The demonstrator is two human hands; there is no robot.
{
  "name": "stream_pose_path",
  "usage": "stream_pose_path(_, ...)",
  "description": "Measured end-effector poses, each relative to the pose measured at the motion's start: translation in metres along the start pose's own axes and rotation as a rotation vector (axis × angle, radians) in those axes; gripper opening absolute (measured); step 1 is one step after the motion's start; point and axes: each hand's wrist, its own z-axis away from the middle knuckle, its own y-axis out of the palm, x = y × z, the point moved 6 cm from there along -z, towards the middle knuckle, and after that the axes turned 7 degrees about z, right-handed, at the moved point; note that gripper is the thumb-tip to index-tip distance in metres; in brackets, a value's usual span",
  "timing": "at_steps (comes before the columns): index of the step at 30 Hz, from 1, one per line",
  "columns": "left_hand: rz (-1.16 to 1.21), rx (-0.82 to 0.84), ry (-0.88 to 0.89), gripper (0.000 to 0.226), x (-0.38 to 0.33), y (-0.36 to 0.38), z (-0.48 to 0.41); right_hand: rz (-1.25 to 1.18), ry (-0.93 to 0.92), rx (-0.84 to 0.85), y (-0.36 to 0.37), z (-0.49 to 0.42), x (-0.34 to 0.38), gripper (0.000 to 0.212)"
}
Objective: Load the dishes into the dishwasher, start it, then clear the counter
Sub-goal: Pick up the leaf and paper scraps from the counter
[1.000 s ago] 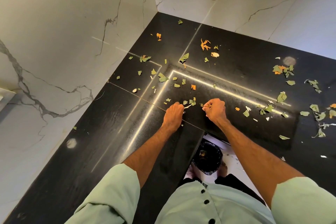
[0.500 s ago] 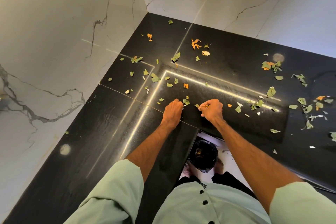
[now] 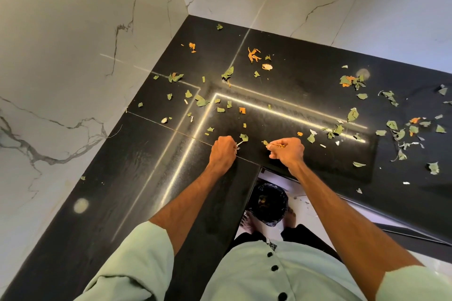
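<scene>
Pale green shirt [image 3: 247,278], black buttons [image 3: 274,268], rolled-up sleeves [image 3: 137,259].

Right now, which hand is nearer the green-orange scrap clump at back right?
Right. The right hand sits toward the person and left of the scrap clump; the left hand lies farther left, past the right hand.

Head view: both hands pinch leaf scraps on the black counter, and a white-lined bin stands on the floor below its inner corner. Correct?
One slip: the bin is lined in black, not white, as the head view shows. The left hand and right hand do pinch leaf scraps on the black counter.
</scene>
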Motion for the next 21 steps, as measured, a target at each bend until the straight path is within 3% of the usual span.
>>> stream_pose_path(3,0.19,-0.072,-0.041,0.013,0.003,-0.001,0.009,-0.037,0.02,0.019,-0.003,0.01,-0.008,0.011)
stream_pose_path(10,0.484,-0.141,0.049,0.014,-0.032,-0.005,0.052,-0.116,0.01,0.058,-0.008,0.043,-0.038,0.008)
stream_pose_path(21,0.653,-0.09,-0.1,0.016,-0.054,0.053,0.144,-0.174,0.015,0.154,-0.034,0.094,-0.105,0.012)
